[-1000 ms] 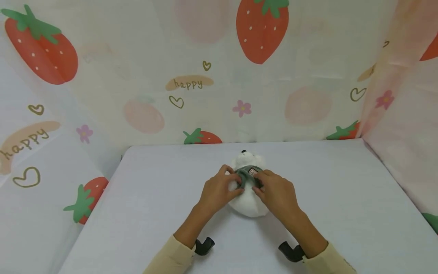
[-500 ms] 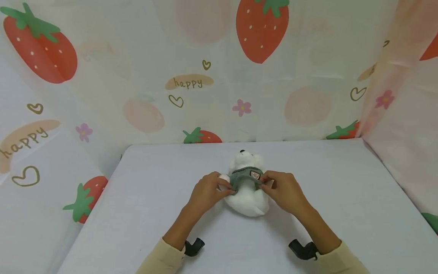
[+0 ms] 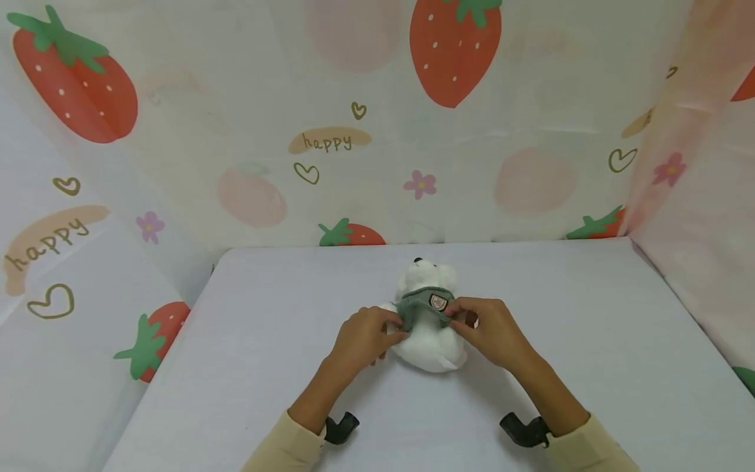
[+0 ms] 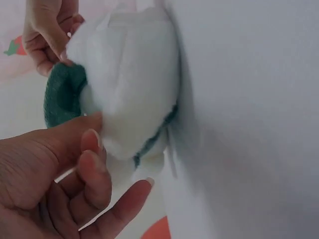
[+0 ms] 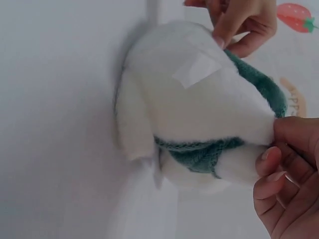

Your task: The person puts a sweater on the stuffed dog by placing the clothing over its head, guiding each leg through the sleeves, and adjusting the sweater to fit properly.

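Note:
A white plush toy with a black nose sits on the table, its back toward me. Round its upper body is a green knitted garment with a small patch on the back. My left hand pinches the garment's lower left edge between thumb and index finger. At the lower right edge, beside the patch, my right hand pinches the cloth the same way. The right wrist view shows a white tag on the toy's body and a green edge of the garment along its side.
The white table spreads out on all sides of the toy. Behind it hangs a cloth backdrop printed with strawberries, hearts and flowers. A black curved piece sticks out at each sleeve cuff.
My hands have drawn apart from the middle of the garment to its two lower edges. The bunched cloth now lies flatter across the toy's back, and the patch shows whole.

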Motion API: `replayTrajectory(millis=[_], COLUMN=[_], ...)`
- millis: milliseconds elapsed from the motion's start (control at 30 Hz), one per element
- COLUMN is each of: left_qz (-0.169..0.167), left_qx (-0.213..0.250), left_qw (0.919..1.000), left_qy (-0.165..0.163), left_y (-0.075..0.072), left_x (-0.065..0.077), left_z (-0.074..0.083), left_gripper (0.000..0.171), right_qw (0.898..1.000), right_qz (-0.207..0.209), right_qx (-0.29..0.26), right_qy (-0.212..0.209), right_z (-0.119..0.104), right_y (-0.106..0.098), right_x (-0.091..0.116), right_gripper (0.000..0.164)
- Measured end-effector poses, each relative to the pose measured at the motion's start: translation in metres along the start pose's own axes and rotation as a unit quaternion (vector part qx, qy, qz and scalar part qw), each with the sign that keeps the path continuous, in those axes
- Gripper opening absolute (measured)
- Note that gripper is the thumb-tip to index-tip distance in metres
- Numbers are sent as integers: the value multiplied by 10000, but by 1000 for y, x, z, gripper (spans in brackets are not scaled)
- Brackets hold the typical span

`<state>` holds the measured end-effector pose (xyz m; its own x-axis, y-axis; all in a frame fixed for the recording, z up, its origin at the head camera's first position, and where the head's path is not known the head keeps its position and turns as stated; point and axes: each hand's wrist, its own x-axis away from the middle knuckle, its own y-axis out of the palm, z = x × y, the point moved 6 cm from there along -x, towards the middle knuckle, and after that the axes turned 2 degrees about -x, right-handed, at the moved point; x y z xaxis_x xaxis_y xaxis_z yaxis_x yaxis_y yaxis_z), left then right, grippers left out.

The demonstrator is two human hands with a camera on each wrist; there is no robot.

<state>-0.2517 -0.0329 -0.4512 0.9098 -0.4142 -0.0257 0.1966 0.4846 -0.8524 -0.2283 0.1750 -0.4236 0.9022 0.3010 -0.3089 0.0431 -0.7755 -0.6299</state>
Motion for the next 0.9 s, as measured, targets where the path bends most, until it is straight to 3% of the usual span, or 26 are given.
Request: replayTrajectory(millis=[133,233,400,600,900], left_qz=[48,257,356,199,117], left_qx=[40,-269,-812,-836,-1076], left_qw=[9994,9983,9949,9950,9935], left_qy=[337,453,471,510,356], left_y=[-3,-7,-5,6,5], left_x=[-1,-3,-5,-6,-6], left_z=[-7,-16,-28,-31,-28], left_gripper=[18,13,4,9,8], right_qw=[9997,9994,9983,9947,9879], right_qz=[-175,-307,-443,-603,-890], right_qx=[-141,-142,-265,-633,-1076], right_qy=[36,81,264,539,667], right_z=[6,11,17,22,29], right_y=[-2,-4,-7,-6,-8], right_x=[0,1,4,5,5], right_gripper=[16,13,14,12,7])
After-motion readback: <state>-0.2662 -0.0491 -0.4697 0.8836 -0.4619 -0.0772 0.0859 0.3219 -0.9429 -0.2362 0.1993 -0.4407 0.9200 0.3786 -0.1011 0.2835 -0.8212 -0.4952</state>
